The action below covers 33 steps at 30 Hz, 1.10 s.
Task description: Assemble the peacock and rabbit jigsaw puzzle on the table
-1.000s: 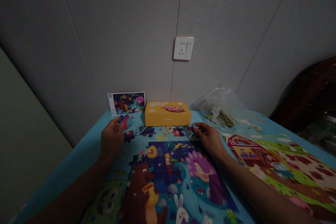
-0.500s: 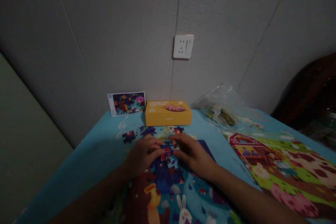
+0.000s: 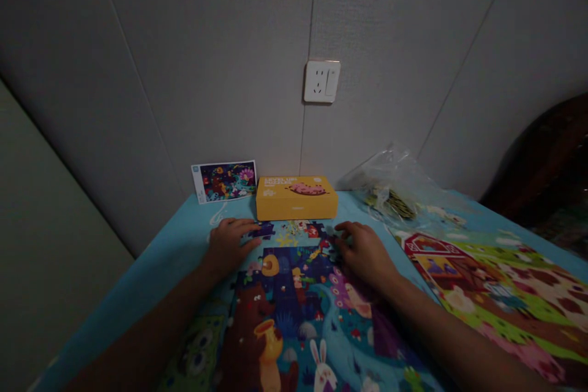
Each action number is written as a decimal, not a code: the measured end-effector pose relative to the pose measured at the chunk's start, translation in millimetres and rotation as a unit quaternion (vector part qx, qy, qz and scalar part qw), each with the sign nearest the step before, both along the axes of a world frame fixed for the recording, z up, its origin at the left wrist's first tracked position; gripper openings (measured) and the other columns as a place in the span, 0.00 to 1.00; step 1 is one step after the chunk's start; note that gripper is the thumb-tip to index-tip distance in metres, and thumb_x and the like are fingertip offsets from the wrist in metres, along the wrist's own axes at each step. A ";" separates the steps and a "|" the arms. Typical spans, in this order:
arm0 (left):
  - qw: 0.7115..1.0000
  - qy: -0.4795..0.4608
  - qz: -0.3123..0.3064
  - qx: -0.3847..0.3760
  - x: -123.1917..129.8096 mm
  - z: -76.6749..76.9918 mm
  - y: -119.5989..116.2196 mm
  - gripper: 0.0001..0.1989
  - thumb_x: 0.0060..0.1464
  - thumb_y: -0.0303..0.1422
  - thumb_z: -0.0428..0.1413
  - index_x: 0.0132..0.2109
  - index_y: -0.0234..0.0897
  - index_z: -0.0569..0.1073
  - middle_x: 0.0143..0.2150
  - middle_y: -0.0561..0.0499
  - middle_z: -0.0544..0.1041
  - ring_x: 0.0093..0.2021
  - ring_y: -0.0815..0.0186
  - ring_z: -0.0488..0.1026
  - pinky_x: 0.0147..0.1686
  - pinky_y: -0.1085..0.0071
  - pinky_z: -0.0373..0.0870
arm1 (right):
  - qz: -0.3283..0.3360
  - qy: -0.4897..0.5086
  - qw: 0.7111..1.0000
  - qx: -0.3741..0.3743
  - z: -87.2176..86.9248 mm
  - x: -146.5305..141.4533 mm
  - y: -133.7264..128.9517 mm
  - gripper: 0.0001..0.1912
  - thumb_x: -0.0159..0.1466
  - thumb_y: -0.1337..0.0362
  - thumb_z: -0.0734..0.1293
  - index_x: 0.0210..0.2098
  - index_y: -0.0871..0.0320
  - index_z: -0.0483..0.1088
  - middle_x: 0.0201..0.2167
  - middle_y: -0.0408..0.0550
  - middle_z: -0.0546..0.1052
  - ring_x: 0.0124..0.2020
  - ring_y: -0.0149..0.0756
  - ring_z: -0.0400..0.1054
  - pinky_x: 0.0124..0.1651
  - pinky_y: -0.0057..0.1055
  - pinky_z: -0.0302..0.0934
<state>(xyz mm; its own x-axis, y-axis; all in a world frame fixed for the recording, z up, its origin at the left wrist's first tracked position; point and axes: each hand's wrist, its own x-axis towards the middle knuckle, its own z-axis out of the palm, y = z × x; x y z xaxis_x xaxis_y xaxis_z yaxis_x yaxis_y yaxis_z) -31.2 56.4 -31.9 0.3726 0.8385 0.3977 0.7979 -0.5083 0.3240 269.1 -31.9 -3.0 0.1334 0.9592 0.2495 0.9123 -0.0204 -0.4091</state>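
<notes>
A dark blue jigsaw picture [image 3: 285, 318] with a bear, a rabbit and a pink bird lies on the blue tablecloth [image 3: 184, 251]. At its upper left, my left hand [image 3: 229, 246] is open, fingers apart, beside a dark blue strip of puzzle pieces [image 3: 261, 231]. My right hand [image 3: 361, 251] rests at the upper right edge with its fingers curved and apart, near a red-and-blue piece [image 3: 313, 230]; nothing shows in it. Between the hands, a gap of tablecloth pattern separates the loose pieces from the main picture.
A yellow puzzle box [image 3: 296, 199] stands by the wall, with a reference card [image 3: 225, 182] leaning to its left. To the right are a clear plastic bag [image 3: 390, 190] of pieces and a farm puzzle [image 3: 496, 294]. A wall socket [image 3: 322, 81] is above.
Both hands have moved apart from the middle, the left to the left and the right to the right. The pieces they were gripping are let go, and the picture's upper part is uncovered.
</notes>
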 end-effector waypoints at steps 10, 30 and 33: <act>0.947 -0.282 -0.037 -0.146 12.5 25.3 -21.3 0.18 0.47 0.38 0.59 0.46 0.35 0.74 0.36 0.48 0.77 0.34 0.62 0.74 0.37 0.65 0.69 | 0.098 0.055 0.993 0.036 4.4 -15.4 -7.7 0.11 0.63 0.68 0.63 0.43 0.59 0.74 0.41 0.52 0.75 0.45 0.41 0.68 0.50 0.35 0.59; 0.981 -0.107 -0.131 -0.094 3.5 36.9 -34.1 0.13 0.57 0.35 0.50 0.39 0.34 0.77 0.26 0.53 0.70 0.23 0.71 0.62 0.26 0.73 0.58 | 0.159 0.097 0.982 -0.010 5.6 -20.6 -13.8 0.09 0.62 0.67 0.62 0.37 0.59 0.74 0.34 0.50 0.78 0.36 0.39 0.71 0.41 0.34 0.61; 0.963 -0.062 -0.213 -0.152 -1.4 43.1 -41.4 0.13 0.57 0.40 0.54 0.40 0.36 0.75 0.29 0.53 0.71 0.26 0.70 0.65 0.28 0.74 0.60 | 0.162 0.096 0.982 -0.002 5.8 -21.3 -12.9 0.08 0.62 0.67 0.62 0.37 0.58 0.74 0.34 0.49 0.78 0.36 0.38 0.71 0.40 0.33 0.61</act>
<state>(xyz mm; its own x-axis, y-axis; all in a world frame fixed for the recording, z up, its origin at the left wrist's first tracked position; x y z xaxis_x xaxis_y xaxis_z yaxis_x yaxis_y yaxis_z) -32.6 15.1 11.2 0.6741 0.7046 0.2217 0.4828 -0.6474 0.5898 247.8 -44.8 2.8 -0.1343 0.9599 0.2461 0.7773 0.2561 -0.5746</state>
